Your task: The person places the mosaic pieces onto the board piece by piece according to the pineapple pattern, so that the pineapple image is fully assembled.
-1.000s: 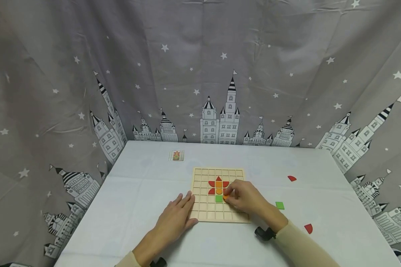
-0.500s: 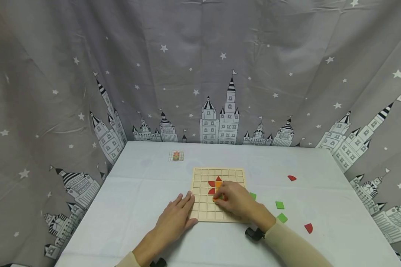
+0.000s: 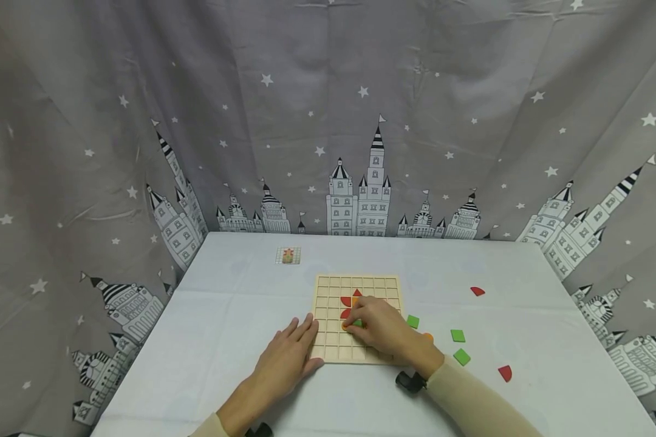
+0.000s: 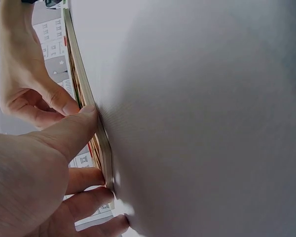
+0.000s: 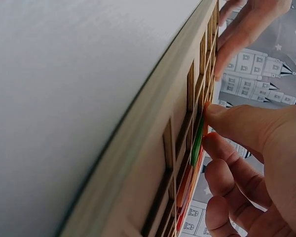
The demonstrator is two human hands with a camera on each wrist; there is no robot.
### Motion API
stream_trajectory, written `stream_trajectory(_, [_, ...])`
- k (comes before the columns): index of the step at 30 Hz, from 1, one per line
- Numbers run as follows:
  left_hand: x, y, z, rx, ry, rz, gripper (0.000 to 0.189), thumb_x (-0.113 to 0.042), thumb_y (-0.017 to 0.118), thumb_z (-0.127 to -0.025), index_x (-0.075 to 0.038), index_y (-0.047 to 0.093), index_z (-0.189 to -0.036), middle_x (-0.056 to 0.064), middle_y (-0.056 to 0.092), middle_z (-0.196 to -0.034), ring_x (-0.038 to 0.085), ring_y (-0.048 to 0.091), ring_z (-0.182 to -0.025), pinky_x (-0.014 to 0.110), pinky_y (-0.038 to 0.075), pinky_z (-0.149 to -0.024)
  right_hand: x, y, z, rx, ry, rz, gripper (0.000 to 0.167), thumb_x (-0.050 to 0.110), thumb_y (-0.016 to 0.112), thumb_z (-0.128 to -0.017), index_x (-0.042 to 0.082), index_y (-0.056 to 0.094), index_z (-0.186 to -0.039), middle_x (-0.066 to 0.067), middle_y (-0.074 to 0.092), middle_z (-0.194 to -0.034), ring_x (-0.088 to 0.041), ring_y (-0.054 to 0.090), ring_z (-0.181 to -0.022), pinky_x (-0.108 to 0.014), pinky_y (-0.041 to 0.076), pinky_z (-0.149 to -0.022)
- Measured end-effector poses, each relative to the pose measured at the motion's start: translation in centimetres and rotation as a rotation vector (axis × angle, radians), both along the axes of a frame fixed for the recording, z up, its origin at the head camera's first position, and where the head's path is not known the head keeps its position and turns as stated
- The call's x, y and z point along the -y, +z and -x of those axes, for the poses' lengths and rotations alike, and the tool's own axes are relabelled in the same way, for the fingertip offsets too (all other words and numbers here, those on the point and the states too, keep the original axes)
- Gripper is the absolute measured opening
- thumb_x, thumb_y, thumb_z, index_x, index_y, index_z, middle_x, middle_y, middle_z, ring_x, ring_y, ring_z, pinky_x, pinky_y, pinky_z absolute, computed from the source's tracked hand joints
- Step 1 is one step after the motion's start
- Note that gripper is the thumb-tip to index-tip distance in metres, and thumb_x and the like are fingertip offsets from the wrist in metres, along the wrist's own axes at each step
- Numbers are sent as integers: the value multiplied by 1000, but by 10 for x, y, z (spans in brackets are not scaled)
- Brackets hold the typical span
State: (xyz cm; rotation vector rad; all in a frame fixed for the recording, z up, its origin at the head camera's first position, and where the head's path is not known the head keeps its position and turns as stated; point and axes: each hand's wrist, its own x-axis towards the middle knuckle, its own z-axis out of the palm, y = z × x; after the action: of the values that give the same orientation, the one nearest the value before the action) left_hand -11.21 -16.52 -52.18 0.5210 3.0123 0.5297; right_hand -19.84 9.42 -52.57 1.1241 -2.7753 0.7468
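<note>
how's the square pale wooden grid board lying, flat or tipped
Flat: both wrist views show the board resting along the white tabletop.

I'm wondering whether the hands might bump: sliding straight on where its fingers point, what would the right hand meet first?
The right hand would likely meet the left hand, at the left edge of the board, though their heights are hard to compare.

Orange piece (image 3: 345, 326) being pinched by right hand (image 3: 381, 328), beside green square (image 3: 358, 323) on gridded board (image 3: 331, 340); left hand (image 3: 287, 357) touching board's edge.
</note>
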Motion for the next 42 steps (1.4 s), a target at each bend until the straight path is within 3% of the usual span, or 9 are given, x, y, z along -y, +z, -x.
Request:
stream_trajectory(7, [1,-1,-1,5,-4,-16,78,-41,87,-105,1,61,-166,22,56,-178,55,58,-160,79,55,-121,5,-2,0,3,1,2,7,16,92,-102,16,94,-109,4,84,-110,-14,75,-104,-33,67,-94])
stream_trajectory(20, [-1,3,-1,17,3,-9,78,-41,87,-106,0,61,-166,22,56,-178,54,58,-161,79,54,-122,4,3,-2,25,5,6,9,13,91,-103,14,94,-111,2,84,-112,-15,77,-107,-35,67,-97])
stream_trajectory(33, [-2,7,-2,23,8,-9,79,-42,87,-105,1,61,-166,22,56,-178,55,58,-161,79,55,-121,-4,8,-6,9,-27,16,9,17,91,-103,18,94,-111,7,80,-105,-13,70,-93,-27,59,-84])
stream_trajectory(42, [-4,7,-1,12,11,-3,79,-41,88,-105,0,61,-166,22,56,-178,54,59,-160,79,56,-119,-20,17,-9,9,-68,17,10,14,91,-101,15,93,-111,4,80,-105,-14,72,-94,-29,62,-82])
